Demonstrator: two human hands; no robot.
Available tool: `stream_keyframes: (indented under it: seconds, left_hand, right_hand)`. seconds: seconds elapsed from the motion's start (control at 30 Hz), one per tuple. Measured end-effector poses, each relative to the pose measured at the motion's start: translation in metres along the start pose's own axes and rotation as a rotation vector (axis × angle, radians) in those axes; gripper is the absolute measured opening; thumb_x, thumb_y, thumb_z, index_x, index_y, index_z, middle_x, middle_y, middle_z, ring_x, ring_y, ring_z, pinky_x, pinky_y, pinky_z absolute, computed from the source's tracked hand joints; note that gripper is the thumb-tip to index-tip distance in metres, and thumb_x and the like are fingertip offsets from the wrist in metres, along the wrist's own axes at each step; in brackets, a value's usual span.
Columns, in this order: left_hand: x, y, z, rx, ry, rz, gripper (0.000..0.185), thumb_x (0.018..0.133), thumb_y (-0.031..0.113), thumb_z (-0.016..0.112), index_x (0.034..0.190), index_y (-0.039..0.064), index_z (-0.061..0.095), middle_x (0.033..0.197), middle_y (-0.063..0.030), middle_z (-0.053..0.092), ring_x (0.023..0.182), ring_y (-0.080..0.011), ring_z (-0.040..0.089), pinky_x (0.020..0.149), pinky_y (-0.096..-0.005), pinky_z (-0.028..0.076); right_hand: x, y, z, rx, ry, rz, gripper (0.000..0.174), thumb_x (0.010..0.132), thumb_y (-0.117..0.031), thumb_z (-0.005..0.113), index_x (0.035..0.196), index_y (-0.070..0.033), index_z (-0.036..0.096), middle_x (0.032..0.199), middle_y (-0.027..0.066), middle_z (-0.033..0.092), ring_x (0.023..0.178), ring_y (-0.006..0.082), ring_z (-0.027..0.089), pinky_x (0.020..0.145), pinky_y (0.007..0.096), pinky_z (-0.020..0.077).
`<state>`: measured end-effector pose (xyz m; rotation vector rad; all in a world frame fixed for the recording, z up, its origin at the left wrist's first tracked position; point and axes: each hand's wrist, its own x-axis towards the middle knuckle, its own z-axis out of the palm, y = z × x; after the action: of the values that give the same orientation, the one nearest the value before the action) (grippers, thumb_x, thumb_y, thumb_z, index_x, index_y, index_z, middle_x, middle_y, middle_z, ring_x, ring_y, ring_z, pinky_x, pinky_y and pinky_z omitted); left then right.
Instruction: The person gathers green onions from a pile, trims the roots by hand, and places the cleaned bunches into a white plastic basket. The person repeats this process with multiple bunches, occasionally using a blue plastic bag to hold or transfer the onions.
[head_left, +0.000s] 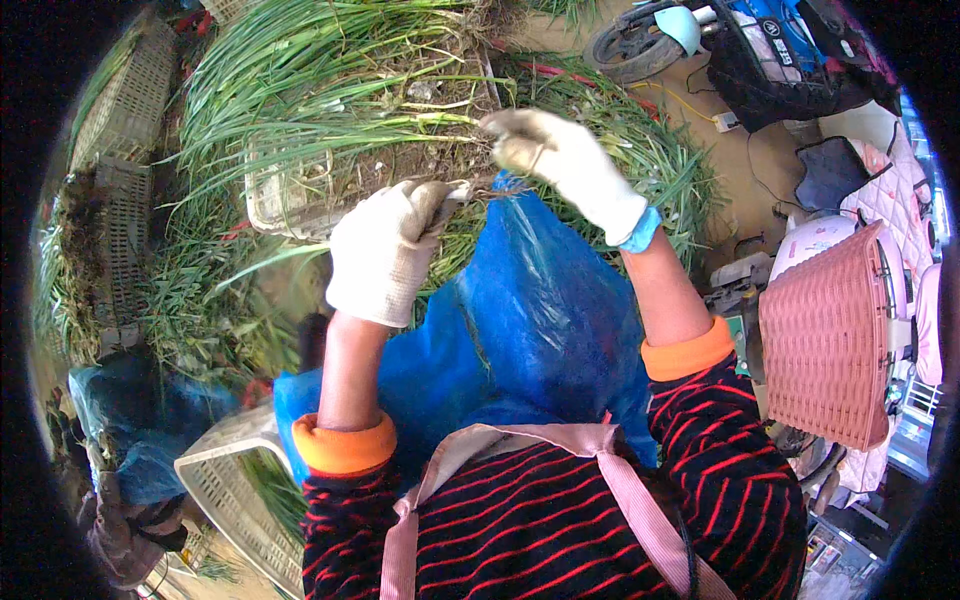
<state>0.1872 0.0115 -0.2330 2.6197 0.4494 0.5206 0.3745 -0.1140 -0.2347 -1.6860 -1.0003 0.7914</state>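
Observation:
My left hand (386, 255), in a white knit glove, grips a leafy green stalk by its pale base (459, 193). Thin brown roots stick out past the fingertips, and a long leaf (274, 262) trails off to the left. My right hand (562, 161), gloved too and slightly blurred, hovers by the root ends of other stalks (450, 135); whether its curled fingers pinch anything is unclear. Before me, a heap of long green stalks (300, 82) with soil on their roots lies across a pale plastic crate (289, 199). A blue plastic apron (540, 300) covers my lap.
Loose leaves (660, 165) litter the floor beyond the crate. Perforated crates (124, 240) stand at left, another crate (225, 457) by my left elbow. A person in blue plastic (142, 420) sits at left. At right are a wheel (626, 49) and a pink woven basket (821, 337).

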Motion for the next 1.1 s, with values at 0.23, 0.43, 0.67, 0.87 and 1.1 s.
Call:
stream_keyframes:
  seconds: [0.23, 0.43, 0.67, 0.87, 1.1]
  left_hand:
    - [-0.003, -0.006, -0.003, 0.087, -0.068, 0.141, 0.024, 0.076, 0.019, 0.065, 0.1, 0.015, 0.064, 0.085, -0.0064, 0.062, 0.081, -0.028, 0.06, 0.069, -0.0381, 0.05]
    - [0.0, -0.007, -0.005, 0.009, -0.108, 0.099, 0.027, 0.074, 0.019, 0.064, 0.101, 0.017, 0.063, 0.087, -0.0067, 0.062, 0.083, -0.0287, 0.059, 0.071, -0.0389, 0.049]
    - [-0.009, -0.008, -0.002, 0.047, -0.186, -0.067, 0.014, 0.081, 0.026, 0.06, 0.089, 0.015, 0.062, 0.075, -0.0088, 0.062, 0.073, -0.0294, 0.063, 0.062, -0.0406, 0.049]
    - [-0.006, -0.018, -0.018, -0.804, 0.042, -0.577, 0.024, 0.088, 0.012, 0.059, 0.109, 0.0, 0.062, 0.078, 0.0019, 0.059, 0.073, -0.0033, 0.047, 0.067, -0.0207, 0.043]
    - [-0.013, -0.063, -0.044, -1.436, 0.279, -0.773, 0.041, 0.091, 0.045, 0.054, 0.087, 0.005, 0.061, 0.059, 0.0034, 0.049, 0.046, -0.0063, 0.041, 0.043, -0.0198, 0.03]
  right_hand:
    - [0.004, -0.024, 0.013, -0.142, -0.316, 0.164, 0.023, 0.078, -0.018, 0.069, 0.091, 0.0, 0.066, 0.084, 0.009, 0.067, 0.082, 0.0168, 0.061, 0.075, 0.0313, 0.0477]
    - [-0.003, 0.024, -0.027, -0.279, -0.01, -0.027, 0.025, 0.084, -0.021, 0.064, 0.105, -0.006, 0.061, 0.085, 0.0017, 0.064, 0.082, 0.0122, 0.057, 0.074, 0.0296, 0.0476]
    - [-0.001, 0.012, -0.004, -1.096, -0.276, -0.122, 0.034, 0.085, -0.035, 0.054, 0.1, -0.007, 0.066, 0.099, 0.013, 0.067, 0.092, 0.0318, 0.063, 0.082, 0.0387, 0.0496]
    - [0.006, 0.075, -0.104, -1.345, -0.032, 0.006, 0.039, 0.085, -0.027, 0.053, 0.121, -0.013, 0.057, 0.113, 0.0151, 0.061, 0.097, 0.0295, 0.062, 0.081, 0.0382, 0.0503]
    - [0.11, 0.082, 0.055, -1.311, -0.079, -0.404, 0.025, 0.076, -0.036, 0.06, 0.087, -0.014, 0.065, 0.082, 0.0075, 0.067, 0.076, 0.031, 0.065, 0.063, 0.042, 0.0505]
